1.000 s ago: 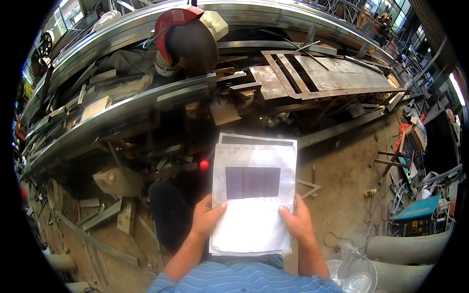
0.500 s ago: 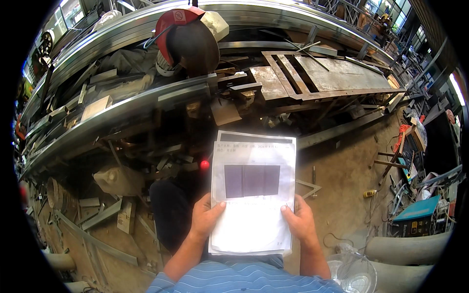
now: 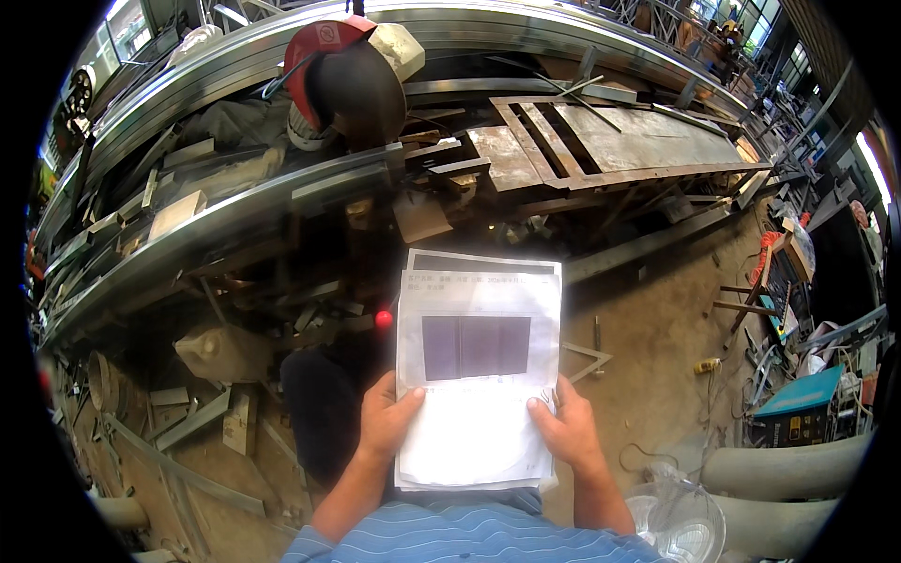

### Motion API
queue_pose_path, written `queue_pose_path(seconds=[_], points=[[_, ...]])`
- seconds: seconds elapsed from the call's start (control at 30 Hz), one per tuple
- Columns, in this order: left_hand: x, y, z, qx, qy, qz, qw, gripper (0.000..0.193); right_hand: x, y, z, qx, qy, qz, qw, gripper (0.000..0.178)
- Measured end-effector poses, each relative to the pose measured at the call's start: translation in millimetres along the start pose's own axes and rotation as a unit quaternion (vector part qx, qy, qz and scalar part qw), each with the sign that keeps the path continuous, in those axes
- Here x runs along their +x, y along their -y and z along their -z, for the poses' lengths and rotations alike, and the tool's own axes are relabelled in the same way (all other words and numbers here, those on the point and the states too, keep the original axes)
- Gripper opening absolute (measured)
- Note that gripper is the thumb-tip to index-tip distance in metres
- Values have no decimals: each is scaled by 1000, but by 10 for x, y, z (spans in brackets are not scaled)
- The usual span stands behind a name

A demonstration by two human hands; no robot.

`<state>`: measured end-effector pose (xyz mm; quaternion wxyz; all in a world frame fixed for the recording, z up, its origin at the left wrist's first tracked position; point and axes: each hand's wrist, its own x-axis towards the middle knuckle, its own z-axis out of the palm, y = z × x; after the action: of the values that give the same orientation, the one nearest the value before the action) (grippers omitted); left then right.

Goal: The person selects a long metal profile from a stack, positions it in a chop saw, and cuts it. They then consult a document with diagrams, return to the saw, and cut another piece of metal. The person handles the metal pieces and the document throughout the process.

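Observation:
A small stack of printed paper sheets (image 3: 474, 441) is held up in front of my body. The top sheet carries a dark rectangular picture with vertical divisions and a few lines of print. My left hand (image 3: 387, 418) grips the left edge, thumb on the face of the paper and fingers behind. On the opposite edge, my right hand (image 3: 566, 422) pinches the sheets in the same way. Another sheet's edge sticks out at the top, behind the front one. The fingers beneath the stack are hidden.
Beyond the papers stands a cut-off saw (image 3: 352, 94) with a red guard, beside long metal profiles (image 3: 253, 192). A rusty metal frame (image 3: 648, 141) lies at the back right. Metal offcuts litter the left floor; a teal-topped machine (image 3: 798, 394) sits at the right. A red ball-shaped knob (image 3: 384, 319) shows left of the papers.
The surroundings and the papers have shifted slightly left in the view. Both hands keep the same hold on the sheets.

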<state>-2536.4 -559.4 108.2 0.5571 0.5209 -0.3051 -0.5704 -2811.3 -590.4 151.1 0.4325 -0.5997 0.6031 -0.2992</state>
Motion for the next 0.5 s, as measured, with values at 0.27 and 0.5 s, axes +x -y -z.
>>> queue_pose_path(seconds=[0.27,0.5], points=[[-12,-15,-14,1,6,-4,1000,32,-33,-1,9,-15,2,3,1000,57],[-15,-10,-14,2,6,-1,1000,31,-51,-19,6,-10,0,4,1000,60]])
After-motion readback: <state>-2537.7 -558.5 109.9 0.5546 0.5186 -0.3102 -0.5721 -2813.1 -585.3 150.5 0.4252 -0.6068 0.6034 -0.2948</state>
